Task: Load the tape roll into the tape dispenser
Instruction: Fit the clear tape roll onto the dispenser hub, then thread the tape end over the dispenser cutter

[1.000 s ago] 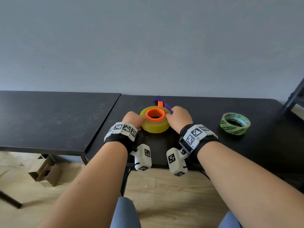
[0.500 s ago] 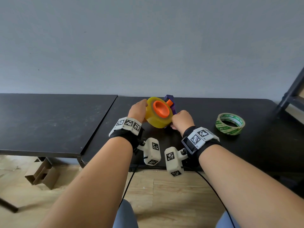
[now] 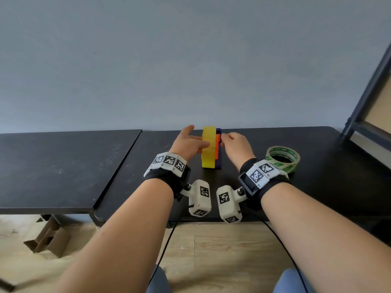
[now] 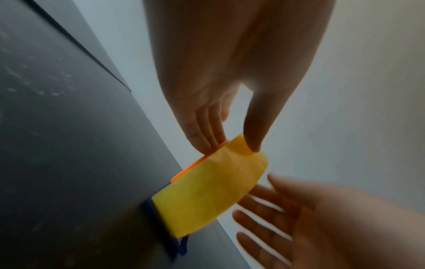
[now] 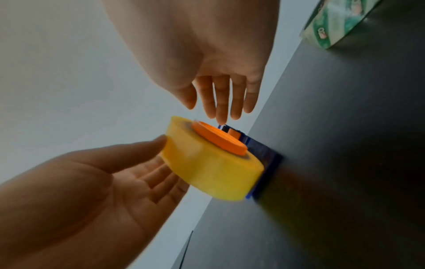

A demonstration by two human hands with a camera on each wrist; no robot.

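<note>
The yellow tape roll (image 3: 208, 158) stands on edge on the black table (image 3: 317, 176), mounted on the orange hub (image 3: 218, 144) of the purple dispenser (image 3: 219, 161), whose plate rises along its right side. My left hand (image 3: 196, 138) is open beside the roll's left face. Its thumb touches the yellow rim (image 4: 214, 191) and its straight fingers lie by the orange edge. My right hand (image 3: 227, 137) is open on the dispenser side. In the right wrist view its straight fingertips (image 5: 220, 120) reach the top of the dispenser (image 5: 266, 160), next to the hub (image 5: 218, 138).
A green-printed tape roll (image 3: 293, 160) lies flat to the right, close to my right wrist. A second black table (image 3: 63, 166) adjoins on the left. A dark shelf frame (image 3: 368, 92) stands at the far right. Folded cardboard (image 3: 48, 240) lies on the floor.
The roll and dispenser lay flat a second ago. Both hands tipped them up, and now they stand upright on edge. The fingers of both hands have straightened off them.
</note>
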